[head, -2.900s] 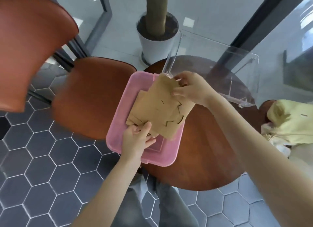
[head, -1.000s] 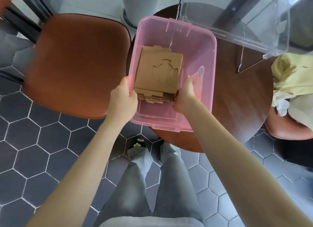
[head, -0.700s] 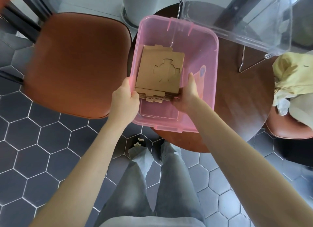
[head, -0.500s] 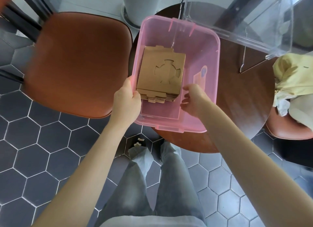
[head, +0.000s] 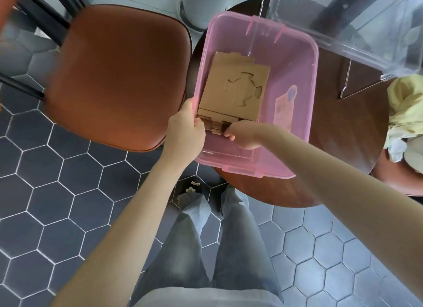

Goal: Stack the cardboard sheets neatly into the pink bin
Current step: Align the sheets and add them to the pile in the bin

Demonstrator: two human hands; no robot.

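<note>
The pink bin [head: 240,169] stands on a round wooden table [head: 343,135]. A squared stack of brown cardboard sheets [head: 235,87] lies inside against the bin's left wall, and the top sheet has a round cut-out pattern. My left hand [head: 185,132] grips the bin's left wall beside the stack's near left corner, thumb at the rim. Inside the bin, my right hand [head: 245,135] has its fingers curled on the stack's near edge, thumb on top.
A brown leather chair seat [head: 119,75] sits close on the left of the table. A clear plastic container [head: 343,25] overlaps the bin's far right corner. A yellow bag [head: 405,114] lies on another seat at the right. A grey pot base [head: 196,4] stands behind.
My right hand left the stack's right side, drew back, then closed on the stack's near edge. My left hand stayed on the bin's left wall. The stack sits flat in the bin.
</note>
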